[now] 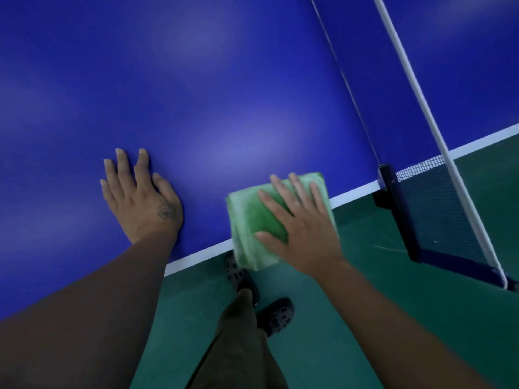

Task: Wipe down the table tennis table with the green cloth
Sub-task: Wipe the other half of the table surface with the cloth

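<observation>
Cloth [247,220] under right hand [300,228] overhangs table edge [196,255] near net post [393,197].

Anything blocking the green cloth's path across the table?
The right hand presses the green cloth at the table tennis table's white edge line. Leftward, the left hand lies flat on the table; rightward, the net clamp and net bound the stroke. Straight ahead, nothing visible blocks it.
</observation>
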`<state>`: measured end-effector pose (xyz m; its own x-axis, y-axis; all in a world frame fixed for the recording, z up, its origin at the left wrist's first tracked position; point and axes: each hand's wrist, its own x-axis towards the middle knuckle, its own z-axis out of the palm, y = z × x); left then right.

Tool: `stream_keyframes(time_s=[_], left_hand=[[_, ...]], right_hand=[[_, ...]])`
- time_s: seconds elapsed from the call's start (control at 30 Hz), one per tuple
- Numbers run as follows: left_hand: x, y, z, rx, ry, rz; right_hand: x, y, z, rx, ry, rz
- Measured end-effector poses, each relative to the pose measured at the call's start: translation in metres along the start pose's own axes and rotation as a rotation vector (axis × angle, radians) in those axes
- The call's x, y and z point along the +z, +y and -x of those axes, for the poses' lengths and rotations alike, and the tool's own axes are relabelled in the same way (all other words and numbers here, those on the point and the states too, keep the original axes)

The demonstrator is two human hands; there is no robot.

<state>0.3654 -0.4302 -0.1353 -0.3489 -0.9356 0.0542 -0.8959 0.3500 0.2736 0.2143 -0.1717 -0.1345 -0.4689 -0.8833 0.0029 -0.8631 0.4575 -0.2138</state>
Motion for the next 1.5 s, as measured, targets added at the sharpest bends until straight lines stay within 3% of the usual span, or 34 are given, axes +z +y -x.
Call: stream_keyframes(time_s=[0.17,0.33,0.67,0.77,0.87,0.97,1.03,1.13,1.27,1.37,1.5], left_hand=[[0.001,-0.001,0.000,0.005,-0.004,0.002],[0.003,-0.003,0.000,0.016,0.013,-0.014],[0.000,-0.005,0.000,0.039,-0.003,-0.016],[-0.003,-0.004,0.000,0.060,-0.044,-0.002],[-0.005,-0.006,-0.002,0.062,-0.074,0.006],[-0.010,-0.006,-0.002,0.077,-0.110,0.035],[-0.012,-0.008,-0.003,0.071,-0.140,0.060],[-0.021,-0.016,-0.004,0.144,-0.191,0.090],[-0.041,-0.035,-0.012,0.299,-0.296,0.117],[-0.056,-0.039,-0.020,0.339,-0.470,0.088],[-0.077,-0.032,-0.017,0.460,-0.715,0.113]], right_hand=[[-0.019,0.063,-0.012,0.364,-0.017,0.062],[-0.013,0.036,-0.060,0.722,0.037,0.029],[0.012,-0.057,0.005,0.670,0.115,-0.070],[0.005,-0.062,0.013,0.745,0.260,-0.146],[0.002,-0.065,0.015,1.113,0.495,-0.432],[-0.001,-0.069,0.010,1.452,0.679,-1.177],[0.000,-0.075,0.008,1.501,0.708,-1.463],[-0.002,-0.091,0.024,1.602,0.766,-1.396],[-0.014,-0.117,0.065,1.667,0.614,-1.238],[-0.033,-0.140,0.098,1.661,0.558,-1.169],[-0.071,-0.162,0.135,1.660,0.635,-1.192]])
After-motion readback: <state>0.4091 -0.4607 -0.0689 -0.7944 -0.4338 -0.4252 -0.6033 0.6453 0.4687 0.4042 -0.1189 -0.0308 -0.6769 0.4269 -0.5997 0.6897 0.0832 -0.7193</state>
